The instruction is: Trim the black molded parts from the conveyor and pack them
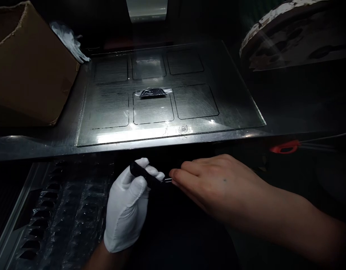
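Note:
My left hand (127, 210), in a white glove, is closed around a small curved black part (144, 174) in front of the table edge. My bare right hand (209, 182) is beside it, fingers pinched together on a thin, shiny metal tool (167, 180). The tool's far end reaches the right end of the black part. Most of the tool is hidden by my fingers, so its kind does not show. On the glass sheet (240, 112) beyond my hands lies a dark trapezoid piece with clear film (153, 92).
A cardboard box (29, 71) stands at the left, with a white glove (70, 41) behind it. Below left, a clear plastic tray (74, 213) holds several dark pieces. A red-handled tool (285, 147) lies at the right. A worn round object (296, 41) is at the upper right.

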A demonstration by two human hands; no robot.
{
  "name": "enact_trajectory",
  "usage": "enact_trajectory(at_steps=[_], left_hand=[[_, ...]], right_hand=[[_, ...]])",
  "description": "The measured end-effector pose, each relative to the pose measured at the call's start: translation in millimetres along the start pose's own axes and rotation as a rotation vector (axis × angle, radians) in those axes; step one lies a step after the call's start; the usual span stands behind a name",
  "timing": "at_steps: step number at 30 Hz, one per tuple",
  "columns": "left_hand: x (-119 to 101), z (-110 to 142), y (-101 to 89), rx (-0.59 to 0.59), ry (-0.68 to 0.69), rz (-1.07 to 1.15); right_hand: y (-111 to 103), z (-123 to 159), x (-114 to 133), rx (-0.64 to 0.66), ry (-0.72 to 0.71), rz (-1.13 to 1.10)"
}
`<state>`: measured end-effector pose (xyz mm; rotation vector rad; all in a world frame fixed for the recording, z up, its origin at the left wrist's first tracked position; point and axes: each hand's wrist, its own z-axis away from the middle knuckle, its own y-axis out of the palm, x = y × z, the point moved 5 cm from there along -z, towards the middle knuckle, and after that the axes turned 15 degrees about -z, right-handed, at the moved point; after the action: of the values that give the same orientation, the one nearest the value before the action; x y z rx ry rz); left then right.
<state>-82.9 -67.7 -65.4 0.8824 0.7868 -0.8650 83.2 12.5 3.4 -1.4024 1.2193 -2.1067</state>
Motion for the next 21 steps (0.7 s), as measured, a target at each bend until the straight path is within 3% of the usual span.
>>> enact_trajectory(at_steps=[6, 9, 13, 17, 19, 21], left_hand=[[1, -1, -1.4, -0.035, 0.024, -0.029], [-2, -2, 2.0, -0.004, 0.069, -0.035], [-7, -5, 8.2, 0.030, 0.089, -0.068], [-5, -6, 14.6, 0.045, 0.043, -0.052], [3, -6, 13.8, -0.025, -0.017, -0.052], [16, -6, 10.4, -0.128, -0.101, -0.143]], right_hand=[[0, 0, 3, -0.054, -0.034, -0.121], [-15, 4, -4, -0.195, -0.058, -0.224], [-51, 15, -61, -0.485, 0.104, -0.095], [-75, 15, -135, -0.638, 0.286, 0.066], [-79, 17, -151, -0.738, 0.267, 0.058], [-75, 27, -146, -0.894, 0.201, -0.002]])
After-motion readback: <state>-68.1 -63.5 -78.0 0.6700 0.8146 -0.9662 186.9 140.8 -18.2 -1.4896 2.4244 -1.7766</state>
